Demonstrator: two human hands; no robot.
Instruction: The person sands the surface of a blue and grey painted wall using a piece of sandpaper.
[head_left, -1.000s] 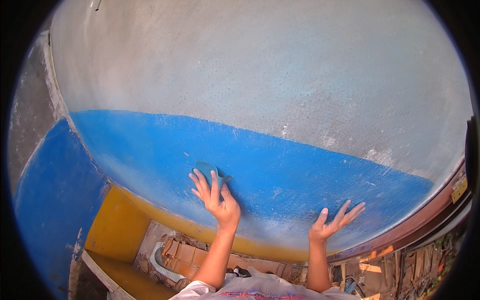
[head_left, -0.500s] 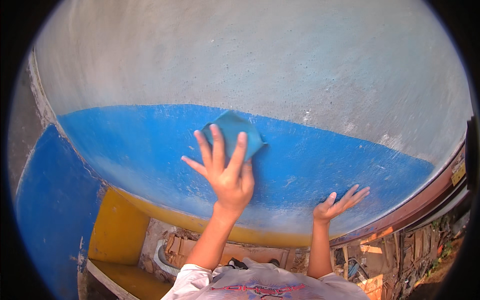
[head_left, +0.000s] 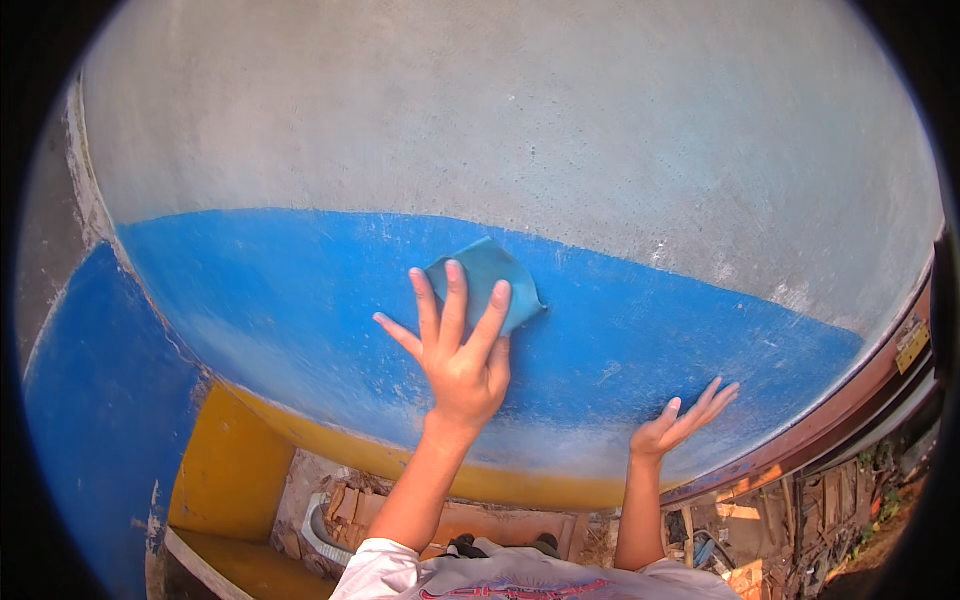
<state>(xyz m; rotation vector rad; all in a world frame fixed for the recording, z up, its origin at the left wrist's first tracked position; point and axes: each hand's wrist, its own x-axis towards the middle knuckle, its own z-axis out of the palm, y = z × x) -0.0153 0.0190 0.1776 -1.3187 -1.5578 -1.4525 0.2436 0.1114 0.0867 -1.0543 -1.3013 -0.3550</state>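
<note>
A thin teal sheet (head_left: 492, 268) with pointed corners lies against the blue painted band (head_left: 300, 300) of the wall, just under where the blue meets grey. My left hand (head_left: 465, 365) presses on it with spread fingers, the back of the hand toward me. Its middle fingers lie over the sheet, while the little finger reaches out past it to the left. The thumb is partly hidden at the sheet's lower edge. Further right, my right hand (head_left: 680, 425) is empty, its fingers apart and raised beside the lower blue band; whether it touches the wall, I cannot tell.
Above the blue stretches grey plaster (head_left: 520, 120) with pale scuffs. A yellow strip (head_left: 540, 490) runs along the wall's foot. On the left a blue and yellow side wall (head_left: 110, 400) meets it at a corner. Wood scraps and debris (head_left: 830, 510) cover the ground at lower right.
The view has shifted slightly. My left hand and the teal sheet appear a little lower in the picture, with the sheet also slightly further right. My right hand stays nearly in place.
</note>
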